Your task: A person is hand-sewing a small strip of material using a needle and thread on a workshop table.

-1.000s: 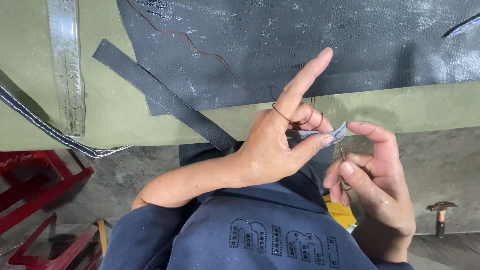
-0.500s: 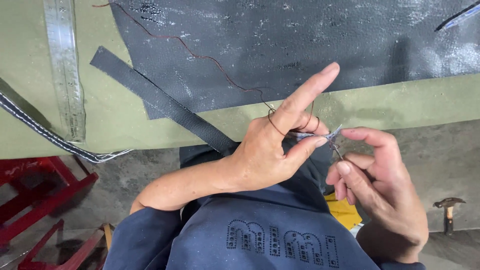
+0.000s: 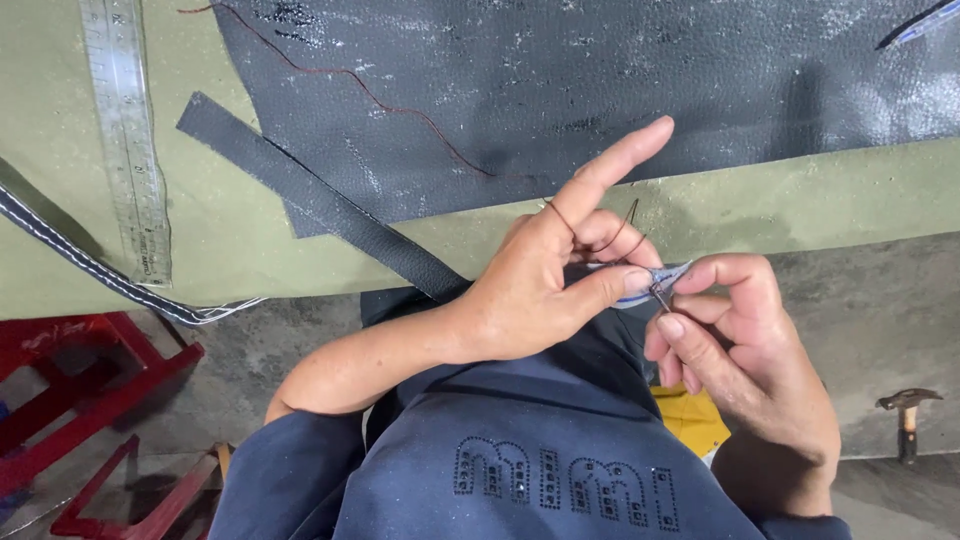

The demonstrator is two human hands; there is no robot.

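Observation:
My left hand (image 3: 545, 285) pinches the end of a dark leather strap (image 3: 310, 205) between thumb and fingers, index finger stretched out straight. A thin reddish-brown thread (image 3: 400, 105) loops round that index finger and trails back over the big dark leather sheet (image 3: 560, 80). My right hand (image 3: 745, 345) is close beside it, thumb and forefinger pinched on a small needle (image 3: 661, 295) at the strap's light-edged tip. Both hands hover over my lap, just in front of the green table (image 3: 230, 250).
A metal ruler (image 3: 125, 130) lies on the table's left side. A stitched strap (image 3: 90, 265) hangs over the left edge. Red metal frames (image 3: 90, 385) stand on the floor at the left, and a hammer (image 3: 908, 415) lies on the floor at the right.
Both hands have risen slightly toward the table edge. My right hand has closed in on the strap tip, and the thread now lies slacker across the leather sheet.

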